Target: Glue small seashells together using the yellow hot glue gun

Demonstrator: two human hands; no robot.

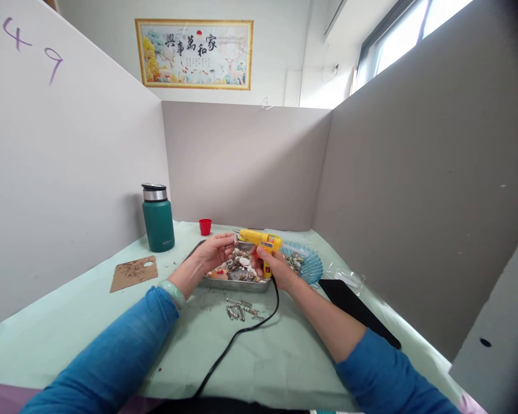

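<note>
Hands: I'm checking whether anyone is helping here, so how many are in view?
2: the left hand, pinching a small piece, and the right hand, holding the yellow glue gun. Both are by the metal tray; no others show.

Both sleeves [112,346] are plain blue, the left meeting a pale green bangle [173,291].

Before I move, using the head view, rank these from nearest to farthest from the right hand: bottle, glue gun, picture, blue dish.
1. Glue gun: held in the right hand.
2. Blue dish: just to the hand's right.
3. Bottle: across the table, to the left.
4. Picture: on the wall beyond the back partition.
</note>
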